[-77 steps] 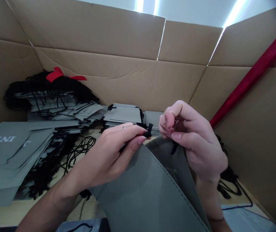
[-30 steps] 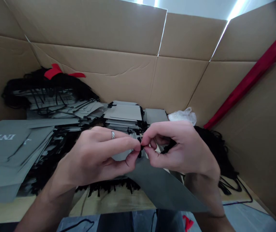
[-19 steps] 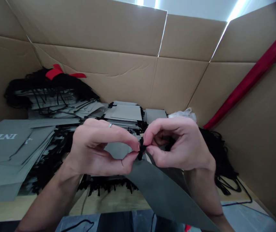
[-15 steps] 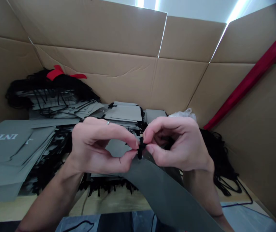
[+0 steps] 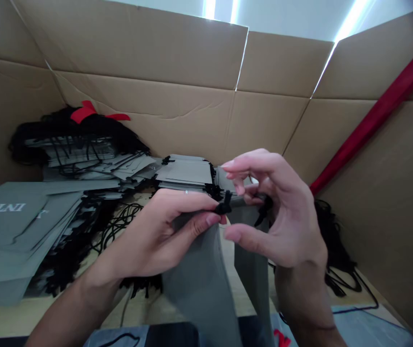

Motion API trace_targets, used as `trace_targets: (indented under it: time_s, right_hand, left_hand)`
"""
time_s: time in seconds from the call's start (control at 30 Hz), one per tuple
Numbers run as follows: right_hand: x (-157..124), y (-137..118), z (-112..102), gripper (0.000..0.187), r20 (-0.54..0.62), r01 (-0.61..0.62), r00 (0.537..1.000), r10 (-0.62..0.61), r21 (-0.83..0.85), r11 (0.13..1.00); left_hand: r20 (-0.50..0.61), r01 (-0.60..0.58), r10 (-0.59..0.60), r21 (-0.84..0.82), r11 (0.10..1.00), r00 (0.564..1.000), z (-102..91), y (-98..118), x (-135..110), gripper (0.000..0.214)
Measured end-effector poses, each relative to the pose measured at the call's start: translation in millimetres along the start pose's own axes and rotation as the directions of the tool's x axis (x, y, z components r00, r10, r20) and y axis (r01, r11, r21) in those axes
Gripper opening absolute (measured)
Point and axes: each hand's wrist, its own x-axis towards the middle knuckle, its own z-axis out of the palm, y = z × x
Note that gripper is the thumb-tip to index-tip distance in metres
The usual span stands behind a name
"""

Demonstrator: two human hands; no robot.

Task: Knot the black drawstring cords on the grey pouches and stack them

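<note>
My left hand (image 5: 177, 231) pinches the top edge of a grey paper bag (image 5: 206, 289) between thumb and fingers, at a black cord knot (image 5: 224, 206) that sticks out past the fingertips. Just right of the knot is my right hand (image 5: 274, 212), thumb and index finger spread apart. A second black knot (image 5: 263, 213) lies by its palm, near the bag's other panel (image 5: 251, 260); whether the curled fingers touch that panel is hard to tell. The bag hangs down toward the bottom of the view.
Grey printed bags (image 5: 7, 226) with black cord ends are piled at left. Behind stand more stacks (image 5: 184, 169) and a black cord bundle (image 5: 79, 127) with a red tie. More black cords (image 5: 332, 246) lie at right. Cardboard walls (image 5: 148, 106) surround the table.
My right hand has let go of the black cord and opened, rising slightly. My left hand has moved right and closed in at the knot. The bag has swung, showing two panels.
</note>
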Motion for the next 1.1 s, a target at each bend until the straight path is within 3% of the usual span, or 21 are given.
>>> trace_targets:
  time_s: [0.07, 0.17, 0.5, 0.73, 0.9, 1.1]
  right_hand:
    - [2.8, 4.6, -4.6, 0.053, 0.117, 0.028, 0.992, -0.038, 0.090, 0.996]
    - [6.6, 11.7, -5.7, 0.028, 0.189, 0.090, 0.975, -0.121, 0.162, 0.983]
    - [5.3, 13.1, -3.7, 0.021, 0.256, -0.071, 0.967, -0.012, 0.314, 0.947]
    - [5.6, 22.1, 20.5, 0.021, 0.208, -0.098, 0.977, -0.040, 0.608, 0.788]
    - [7.0, 27.3, 27.2, 0.021, 0.159, -0.046, 0.983, -0.090, 0.693, 0.719]
    - [4.3, 17.7, 12.7, 0.056, 0.230, -0.216, 0.968, 0.098, 0.571, 0.792]
  left_hand:
    - [0.047, -0.045, 0.043, 0.048, 0.998, 0.998, -1.3, 3.0, -1.0, 0.018]
    - [0.085, -0.052, 0.046, 0.068, 0.996, 0.995, -1.2, 5.6, -1.7, 0.021]
    - [0.167, -0.046, 0.039, 0.038, 0.998, 0.985, 1.8, 6.9, -1.3, 0.021]
    - [0.097, -0.110, 0.112, -0.029, 0.994, 0.989, 4.0, 8.7, -4.7, 0.031]
    - [0.055, -0.151, 0.153, -0.030, 0.988, 0.987, -1.3, 8.6, -7.9, 0.030]
    - [0.078, -0.186, 0.176, 0.150, 0.971, 0.981, 0.8, 6.5, -6.4, 0.026]
